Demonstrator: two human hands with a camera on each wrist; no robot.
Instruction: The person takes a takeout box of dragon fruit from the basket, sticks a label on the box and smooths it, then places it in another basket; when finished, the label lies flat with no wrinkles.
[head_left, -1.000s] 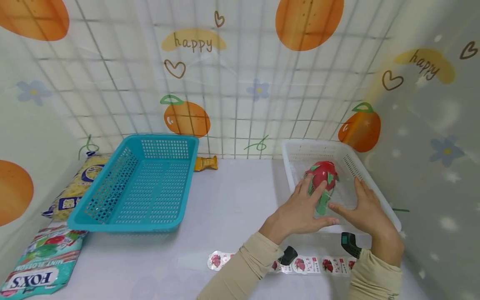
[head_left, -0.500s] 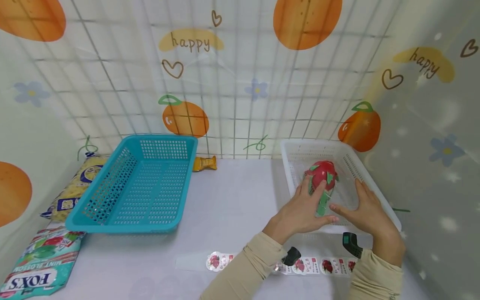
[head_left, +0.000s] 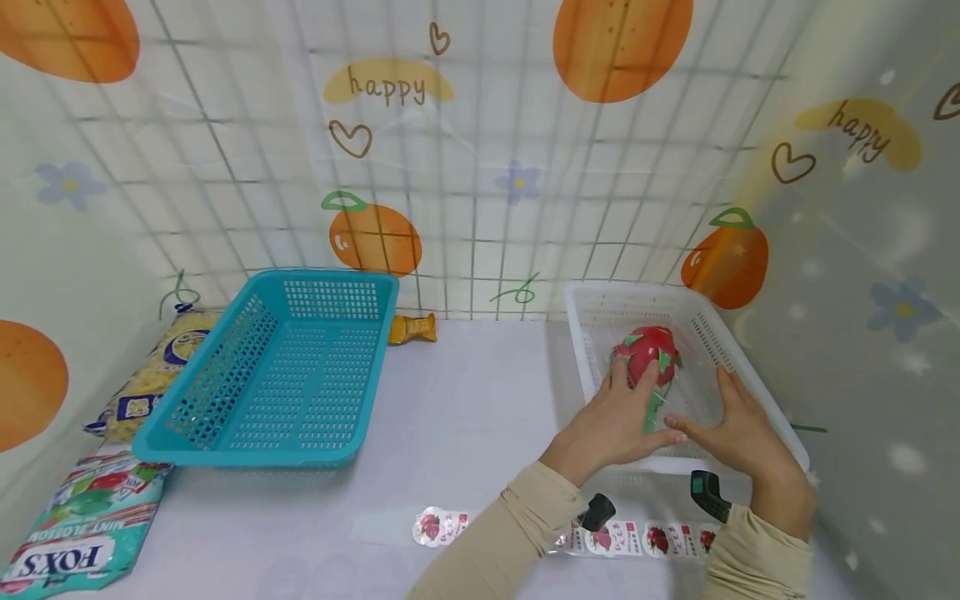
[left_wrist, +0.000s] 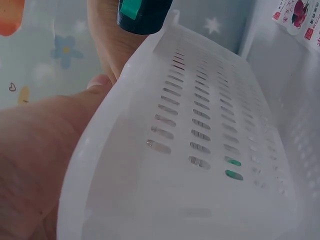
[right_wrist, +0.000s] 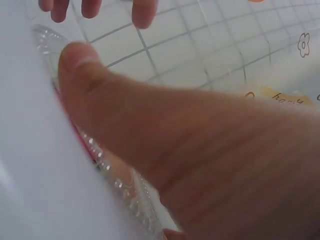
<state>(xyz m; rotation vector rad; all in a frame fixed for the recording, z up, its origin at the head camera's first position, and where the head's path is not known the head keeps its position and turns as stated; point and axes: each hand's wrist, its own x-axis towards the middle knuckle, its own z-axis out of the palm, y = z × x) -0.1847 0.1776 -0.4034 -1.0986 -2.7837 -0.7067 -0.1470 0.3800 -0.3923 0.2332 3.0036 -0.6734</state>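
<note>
A red dragon fruit [head_left: 647, 348] with green tips lies in the white basket [head_left: 577, 333], with clear plastic about it. My left hand [head_left: 611, 425] reaches over the basket's front rim, fingers spread, fingertips against the fruit's near side or the plastic around it. On the right, my right hand [head_left: 746, 433] stays inside the basket, thumb and fingers spread, apart from the fruit. The right wrist view shows a clear plastic edge [right_wrist: 102, 160] beside my thumb [right_wrist: 80, 60]; whether they touch, I cannot tell. The basket wall [left_wrist: 135, 190] blocks the fruit in the left wrist view.
An empty turquoise basket [head_left: 363, 392] stands on the left. Near it lie a pasta bag [head_left: 150, 375], a FOX'S candy bag [head_left: 90, 525] and a small orange-yellow packet [head_left: 414, 328]. A strip of dragon-fruit stickers [head_left: 615, 539] runs along the front, partly under my forearms.
My left hand has shifted slightly right over the white basket, its fingers still spread. My right hand, the dragon fruit and the baskets hold nearly the same places; the head view moves a little.
</note>
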